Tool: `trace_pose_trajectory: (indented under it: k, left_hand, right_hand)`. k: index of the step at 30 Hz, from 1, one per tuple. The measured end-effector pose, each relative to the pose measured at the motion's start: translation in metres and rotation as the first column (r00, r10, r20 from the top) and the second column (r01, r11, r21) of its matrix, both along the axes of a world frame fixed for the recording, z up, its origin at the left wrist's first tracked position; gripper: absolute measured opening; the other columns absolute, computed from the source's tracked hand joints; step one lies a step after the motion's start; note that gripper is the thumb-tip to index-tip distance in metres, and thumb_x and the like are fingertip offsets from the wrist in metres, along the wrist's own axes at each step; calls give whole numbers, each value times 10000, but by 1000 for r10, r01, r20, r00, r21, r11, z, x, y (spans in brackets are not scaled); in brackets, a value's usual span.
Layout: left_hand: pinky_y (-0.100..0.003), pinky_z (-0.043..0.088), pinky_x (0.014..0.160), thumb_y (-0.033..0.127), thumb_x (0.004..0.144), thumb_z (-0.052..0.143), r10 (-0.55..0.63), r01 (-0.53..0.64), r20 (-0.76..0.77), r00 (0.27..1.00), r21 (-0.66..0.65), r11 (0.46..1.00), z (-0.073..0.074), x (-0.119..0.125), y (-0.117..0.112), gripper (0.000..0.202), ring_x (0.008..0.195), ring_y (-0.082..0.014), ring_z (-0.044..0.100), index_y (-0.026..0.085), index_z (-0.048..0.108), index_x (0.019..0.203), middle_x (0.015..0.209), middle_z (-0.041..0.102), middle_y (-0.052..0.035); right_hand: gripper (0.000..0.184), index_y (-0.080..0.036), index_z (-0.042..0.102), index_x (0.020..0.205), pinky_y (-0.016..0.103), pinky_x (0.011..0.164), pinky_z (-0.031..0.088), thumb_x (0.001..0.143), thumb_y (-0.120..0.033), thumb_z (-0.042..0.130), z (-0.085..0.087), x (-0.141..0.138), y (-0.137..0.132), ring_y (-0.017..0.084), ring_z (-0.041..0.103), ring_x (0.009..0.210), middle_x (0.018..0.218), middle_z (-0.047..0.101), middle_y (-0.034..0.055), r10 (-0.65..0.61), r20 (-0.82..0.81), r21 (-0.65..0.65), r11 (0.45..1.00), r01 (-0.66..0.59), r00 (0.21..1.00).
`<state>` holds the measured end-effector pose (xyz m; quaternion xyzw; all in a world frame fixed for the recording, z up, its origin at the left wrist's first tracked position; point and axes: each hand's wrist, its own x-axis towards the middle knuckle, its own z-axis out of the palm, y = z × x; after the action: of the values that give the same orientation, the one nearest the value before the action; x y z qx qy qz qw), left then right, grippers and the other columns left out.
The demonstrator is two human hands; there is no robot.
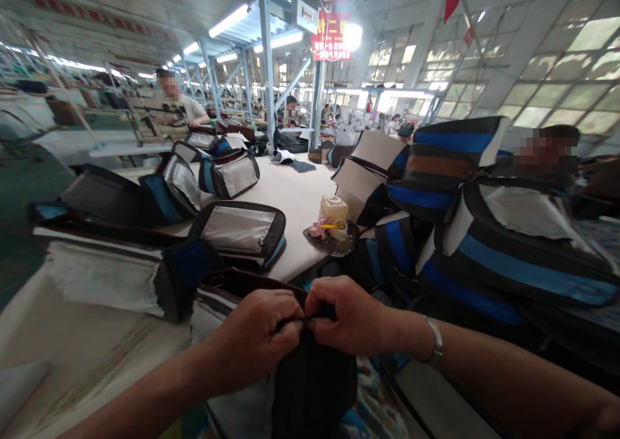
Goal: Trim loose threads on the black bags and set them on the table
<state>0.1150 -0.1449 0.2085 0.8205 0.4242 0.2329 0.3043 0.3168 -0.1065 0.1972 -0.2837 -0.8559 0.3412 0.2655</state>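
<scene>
left hand (pixel 259 345) fisted, fingers pinched | right hand (pixel 351 316) fisted, knuckles touching left

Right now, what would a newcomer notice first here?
The left hand and right hand pinch the rim of a dark bag at bottom centre. Blue-striped bags pile high on the right; open bags lie on the left of the white table.

On the counter (pixel 295 197), open bags (pixel 239 232) lie left, a pile of bags (pixel 484 245) right, a tray (pixel 334 244) between them. Before these, the left hand (pixel 256 342) and right hand (pixel 351 316) meet on the near bag (pixel 310 387).
</scene>
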Motion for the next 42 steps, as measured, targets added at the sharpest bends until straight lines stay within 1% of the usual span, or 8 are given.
trace_pose_trajectory:
  k: [4, 12, 14, 19, 21, 30, 37, 42]
  left_hand:
    - [-247, 364, 654, 142, 827, 502, 26, -23, 42, 999, -75, 997, 5, -5, -3, 176, 717, -140, 561, 167, 657, 747, 764, 608, 13]
    - [-238, 344, 597, 460, 978, 479, -59, 82, 68, 996, -399, 913, 14, -13, 1, 417, 687, -137, 474, 145, 667, 781, 719, 527, 31]
    - [-231, 351, 601, 460, 960, 529, -90, 100, 45, 995, -398, 912, 12, -13, 0, 387, 702, -138, 487, 144, 688, 801, 733, 540, 31]
    - [-215, 378, 640, 281, 928, 551, -68, 66, 0, 998, -241, 968, 17, -6, -10, 228, 713, -124, 557, 176, 687, 778, 747, 587, 34]
    - [-213, 373, 610, 208, 872, 560, -29, 27, -7, 1000, -155, 987, 21, 0, -16, 191, 673, -114, 554, 178, 656, 710, 724, 575, 33]
    - [-234, 395, 584, 128, 719, 555, -27, 29, -14, 1000, 115, 993, 24, 24, -21, 135, 675, -139, 597, 193, 656, 658, 737, 638, -4]
    - [-267, 421, 854, 85, 726, 519, -132, 134, -30, 991, 68, 989, 47, -4, 3, 271, 904, -194, 592, 229, 716, 843, 885, 674, 3]
    - [-250, 404, 722, 195, 831, 519, -34, 48, 99, 995, -139, 989, 37, -49, 4, 128, 805, -173, 533, 184, 590, 725, 816, 555, 8]
  right_hand:
    - [103, -171, 559, 780, 227, 546, 350, 705, -104, 534, -9, 2, -4, 113, 489, 613, 720, 548, 1, 79, -86, 340, 939, -45, 993]
    - [168, -172, 568, 789, 343, 631, 401, 918, -128, 470, -9, 11, -17, 165, 453, 615, 699, 550, 34, 147, 196, 823, 513, -244, 969]
    - [138, -152, 592, 847, 355, 694, 442, 908, -119, 473, -8, 13, -23, 177, 499, 666, 759, 598, 64, 172, 188, 803, 539, -252, 967]
    - [189, -131, 576, 1073, 292, 728, 482, 956, -159, 430, 11, 22, -30, 163, 587, 793, 884, 644, 82, 102, -51, 395, 916, -74, 993]
    - [200, -143, 608, 1070, 249, 696, 467, 994, -191, 429, 25, 26, -24, 133, 585, 774, 889, 638, 61, 45, -18, 193, 980, -41, 999]
    - [88, -143, 743, 847, 187, 616, 421, 822, -140, 658, 76, 30, 2, 87, 583, 682, 805, 656, -3, 367, 330, -118, 930, -347, 870]
    - [119, -155, 580, 644, 251, 501, 288, 735, -216, 627, 87, -10, -13, 104, 384, 542, 624, 532, 2, 20, 381, 366, 915, -170, 925]
    - [291, -146, 603, 813, 215, 616, 383, 956, -387, 523, 61, -19, 27, 97, 474, 666, 723, 529, -21, 366, 163, -86, 930, -356, 916]
